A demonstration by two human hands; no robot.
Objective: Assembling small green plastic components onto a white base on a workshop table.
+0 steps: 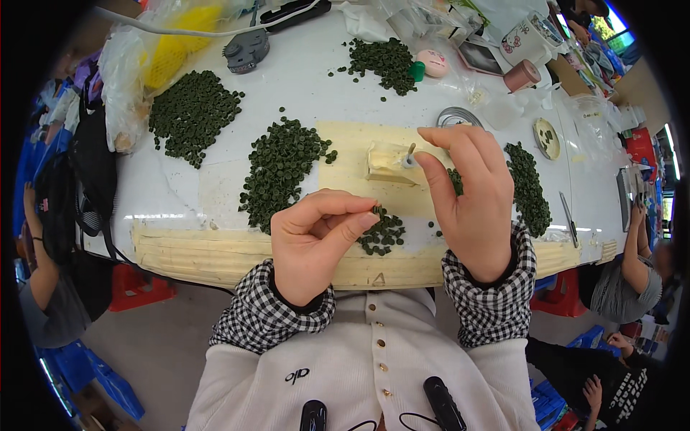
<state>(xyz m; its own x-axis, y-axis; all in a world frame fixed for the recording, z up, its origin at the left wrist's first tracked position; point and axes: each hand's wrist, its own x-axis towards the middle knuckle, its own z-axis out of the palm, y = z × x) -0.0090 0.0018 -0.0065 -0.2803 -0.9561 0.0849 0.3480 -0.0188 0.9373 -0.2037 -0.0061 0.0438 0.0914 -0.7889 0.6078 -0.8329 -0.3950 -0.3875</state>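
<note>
My left hand [313, 233] is closed in a pinch, thumb against index finger, just above a small pile of dark green round pieces [383, 237]. What it pinches is too small to make out. My right hand [474, 194] is open, its thumb and index finger apart beside a tape-covered block [387, 164]. From the block's right end stands a short brown pin [410, 150] with a pale collar, close to the right thumb tip. Underneath lies a yellowish tape sheet [338, 136]. A larger heap of green pieces [277, 172] lies left of the block.
More green heaps lie at the far left [190, 115], far middle [384, 63] and right [528, 190]. Tweezers [568, 219] lie at the right, below a round dish [546, 138]. A mug [528, 39] stands far right. Masking tape [215, 255] covers the table's front edge. Other people sit nearby.
</note>
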